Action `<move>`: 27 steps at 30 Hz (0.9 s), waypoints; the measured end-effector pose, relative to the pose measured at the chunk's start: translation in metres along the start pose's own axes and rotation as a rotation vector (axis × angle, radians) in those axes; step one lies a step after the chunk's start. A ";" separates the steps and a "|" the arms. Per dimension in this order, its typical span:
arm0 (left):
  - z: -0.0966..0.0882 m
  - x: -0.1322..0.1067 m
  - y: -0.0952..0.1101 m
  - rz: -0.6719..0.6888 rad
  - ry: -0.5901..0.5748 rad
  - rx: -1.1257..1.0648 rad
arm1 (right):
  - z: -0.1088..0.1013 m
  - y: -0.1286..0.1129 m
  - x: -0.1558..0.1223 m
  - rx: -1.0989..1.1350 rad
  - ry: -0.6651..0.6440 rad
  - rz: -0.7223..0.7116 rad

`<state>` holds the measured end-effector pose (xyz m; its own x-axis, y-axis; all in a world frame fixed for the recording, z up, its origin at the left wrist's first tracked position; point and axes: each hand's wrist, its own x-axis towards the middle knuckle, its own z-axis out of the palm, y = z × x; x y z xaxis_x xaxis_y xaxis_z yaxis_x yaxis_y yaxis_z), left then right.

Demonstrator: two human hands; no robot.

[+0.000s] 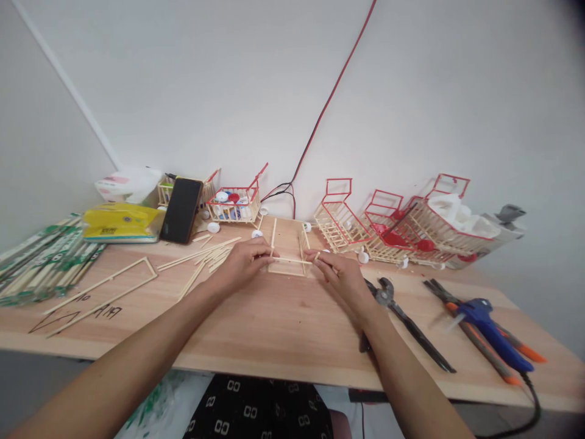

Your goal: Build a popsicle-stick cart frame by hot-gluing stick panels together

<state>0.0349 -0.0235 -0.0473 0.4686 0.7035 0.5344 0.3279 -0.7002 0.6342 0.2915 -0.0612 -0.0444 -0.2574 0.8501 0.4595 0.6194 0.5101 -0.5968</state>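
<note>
My left hand (250, 261) pinches one end of a short wooden stick (292, 261) above the middle of the table. The stick's other end is between the fingers of my right hand (340, 274), where a second small piece of stick (317, 256) pokes up. Just behind and under them is a light frame of thin sticks (287, 274), open in the middle. Whether the held stick touches this frame, I cannot tell. Loose cut sticks (214, 253) lie left of my left hand. A larger three-sided stick frame (132, 286) rests flat further left.
Pliers-like cutters (386, 292) lie beside my right forearm, with a blue glue gun (489, 326) over orange-handled pliers (479, 350) further right. Small red-trimmed stick carts (340, 222) stand along the wall. A phone (181, 210), yellow packet (121, 222) and bagged sticks (50, 259) are left.
</note>
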 end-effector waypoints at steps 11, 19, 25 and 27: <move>-0.001 -0.001 0.000 -0.005 -0.008 0.010 | -0.001 0.000 0.001 -0.006 -0.014 -0.005; -0.001 0.000 0.001 -0.001 -0.008 0.006 | 0.000 -0.001 0.000 0.006 -0.007 -0.006; -0.001 0.000 0.001 0.003 -0.005 0.004 | 0.000 0.000 0.000 0.014 0.006 -0.017; -0.001 0.000 0.001 0.006 -0.005 -0.002 | 0.000 0.000 0.000 0.013 0.009 -0.019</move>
<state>0.0344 -0.0242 -0.0466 0.4744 0.6984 0.5359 0.3235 -0.7044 0.6318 0.2915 -0.0606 -0.0446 -0.2621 0.8391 0.4766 0.6046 0.5278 -0.5966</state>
